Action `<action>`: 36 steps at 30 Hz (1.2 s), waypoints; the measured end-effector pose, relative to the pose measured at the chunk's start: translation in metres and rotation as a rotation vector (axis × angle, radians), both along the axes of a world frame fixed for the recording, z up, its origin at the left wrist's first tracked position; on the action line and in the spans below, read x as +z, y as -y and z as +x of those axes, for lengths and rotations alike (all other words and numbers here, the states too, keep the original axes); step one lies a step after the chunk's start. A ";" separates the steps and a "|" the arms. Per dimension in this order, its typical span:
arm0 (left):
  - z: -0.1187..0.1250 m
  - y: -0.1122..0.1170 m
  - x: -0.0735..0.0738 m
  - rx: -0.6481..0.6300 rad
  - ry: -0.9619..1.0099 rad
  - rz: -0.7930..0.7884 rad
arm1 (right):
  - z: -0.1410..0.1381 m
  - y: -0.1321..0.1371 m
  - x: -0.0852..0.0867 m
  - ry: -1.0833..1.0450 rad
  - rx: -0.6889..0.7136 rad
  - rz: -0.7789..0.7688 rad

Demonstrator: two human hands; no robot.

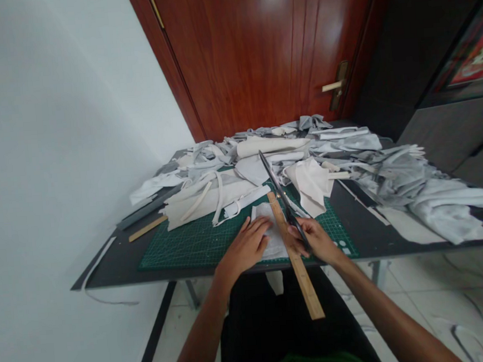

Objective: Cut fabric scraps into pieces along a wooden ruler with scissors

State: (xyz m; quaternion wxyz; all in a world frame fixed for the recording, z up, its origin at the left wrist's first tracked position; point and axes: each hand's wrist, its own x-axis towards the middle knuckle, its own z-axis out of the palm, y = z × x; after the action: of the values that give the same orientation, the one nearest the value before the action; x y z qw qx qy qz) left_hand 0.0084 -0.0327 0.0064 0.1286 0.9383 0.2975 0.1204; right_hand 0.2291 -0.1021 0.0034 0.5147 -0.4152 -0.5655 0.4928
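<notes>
Dark desk (114,263) against a reddish wooden door (256,51), piled with pale cloth scraps (339,142) behind a green cutting mat (197,251).

Right hand (315,241) is clamped round the big black shears (282,194), blades pointing forward and a bit left, away from the person. Left hand (244,246) sits flat and open on a white piece of cloth (276,245), just left of a wooden ruler (300,271). The ruler runs about the same way as the shears, right alongside them, and sticks out past the desk edge.
</notes>
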 end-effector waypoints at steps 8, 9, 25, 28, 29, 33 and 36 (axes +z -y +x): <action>-0.014 -0.005 -0.004 0.059 0.024 0.024 | -0.017 -0.013 -0.002 0.089 0.076 -0.043; -0.019 -0.006 -0.004 0.072 0.019 0.025 | -0.016 -0.013 -0.003 0.092 0.083 -0.076; -0.066 -0.010 -0.014 0.203 0.063 0.143 | -0.003 -0.003 0.002 0.175 -0.005 0.091; -0.065 -0.009 -0.013 0.209 0.074 0.143 | 0.003 -0.005 0.000 0.189 0.059 0.064; -0.065 -0.009 -0.013 0.210 0.079 0.143 | 0.005 -0.007 -0.002 0.195 0.073 0.046; -0.065 -0.009 -0.013 0.212 0.087 0.140 | 0.009 -0.016 -0.006 0.201 0.136 0.027; -0.066 -0.009 -0.014 0.210 0.097 0.146 | 0.007 -0.027 -0.005 0.233 0.173 0.064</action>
State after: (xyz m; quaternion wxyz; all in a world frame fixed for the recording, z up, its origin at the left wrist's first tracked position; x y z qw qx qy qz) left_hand -0.0575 -0.0235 -0.0072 0.0611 0.9020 0.3779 0.1996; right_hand 0.2360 -0.0756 -0.0019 0.4140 -0.4027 -0.6705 0.4657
